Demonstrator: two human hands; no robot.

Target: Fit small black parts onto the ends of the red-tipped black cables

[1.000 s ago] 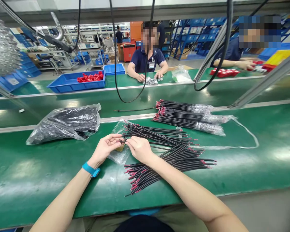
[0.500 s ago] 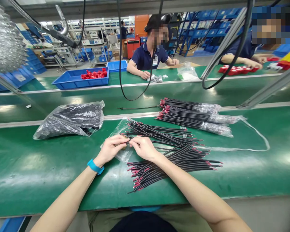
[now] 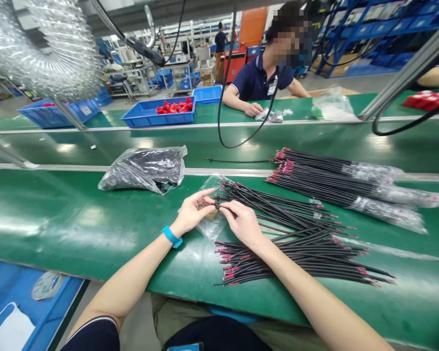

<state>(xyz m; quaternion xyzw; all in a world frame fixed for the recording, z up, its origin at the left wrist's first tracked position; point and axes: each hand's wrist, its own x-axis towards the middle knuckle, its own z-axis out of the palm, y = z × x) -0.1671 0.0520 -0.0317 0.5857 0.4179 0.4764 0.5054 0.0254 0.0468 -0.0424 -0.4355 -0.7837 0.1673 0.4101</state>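
My left hand point(image 3: 193, 210), with a blue band on its wrist, pinches the red-tipped end of a black cable point(image 3: 217, 204). Close beside it on the right, my right hand point(image 3: 242, 220) has its fingers closed on the same cable. A small dark part sits on the cable between the two hands. Beneath them lies a clear plastic bag point(image 3: 214, 229). Loose black cables with red ends form one pile point(image 3: 274, 202) behind my right hand and another pile point(image 3: 296, 258) under and beside my right forearm.
A plastic bag of black parts point(image 3: 146, 168) lies at the back left. Bagged cable bundles point(image 3: 329, 178) lie at the right. Across the line, a person point(image 3: 258, 80) sits near a blue tray point(image 3: 131, 117). A black cord loop point(image 3: 222, 131) hangs ahead.
The view has swung left, so the table's contents appear farther right. My left fingers have spread a little, and the cable end and dark part between my hands now show more.
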